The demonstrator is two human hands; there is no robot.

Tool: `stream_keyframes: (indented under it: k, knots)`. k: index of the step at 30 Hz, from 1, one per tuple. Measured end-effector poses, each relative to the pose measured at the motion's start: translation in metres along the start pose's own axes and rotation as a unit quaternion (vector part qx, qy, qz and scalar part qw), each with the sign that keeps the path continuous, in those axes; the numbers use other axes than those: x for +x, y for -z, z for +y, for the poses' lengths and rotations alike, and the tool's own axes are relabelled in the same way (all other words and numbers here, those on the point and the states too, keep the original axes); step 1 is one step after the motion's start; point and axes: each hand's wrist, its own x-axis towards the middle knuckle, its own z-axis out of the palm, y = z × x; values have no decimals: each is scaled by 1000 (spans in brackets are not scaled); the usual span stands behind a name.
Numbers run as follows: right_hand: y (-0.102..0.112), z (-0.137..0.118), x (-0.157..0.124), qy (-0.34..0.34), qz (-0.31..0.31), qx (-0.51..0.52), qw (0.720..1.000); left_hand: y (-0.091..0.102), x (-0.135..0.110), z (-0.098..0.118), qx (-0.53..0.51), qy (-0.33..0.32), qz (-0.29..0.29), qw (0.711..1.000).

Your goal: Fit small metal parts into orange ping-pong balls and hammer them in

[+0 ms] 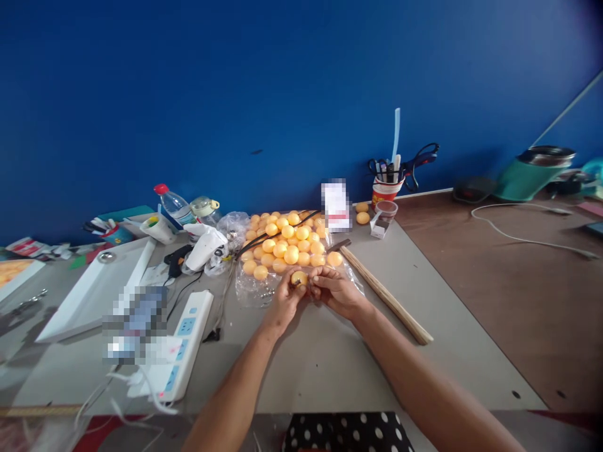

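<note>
My left hand [285,296] and my right hand [335,290] meet over the grey table [330,364], both with fingers closed round one orange ping-pong ball [299,277]. Something small and dark sits at the ball where the fingertips meet; I cannot make it out. Just beyond the hands lies a heap of several orange balls [282,242] on a clear plastic bag [249,289]. A black cord [264,238] runs across the heap.
A long wooden stick [386,296] lies right of my hands. A white power strip [181,348], white tray [94,289], glue gun [200,251] and water bottle [173,204] stand at the left. A cup of scissors and pens [387,188] stands at the back.
</note>
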Motion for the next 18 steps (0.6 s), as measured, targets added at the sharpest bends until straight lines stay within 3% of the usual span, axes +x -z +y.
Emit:
stream_keyframes:
  k: [8,12,18]
  knots:
    - [0,0,2,0,8,-29,1000,3,2,1,1,24,-23,999]
    - [-4,-3,-1,21,4,-42,999,2,4,-2,-53,44,-5,998]
    - [-8,-7,-5,40,-3,-49,998,-4,3,1,-103,45,-34,993]
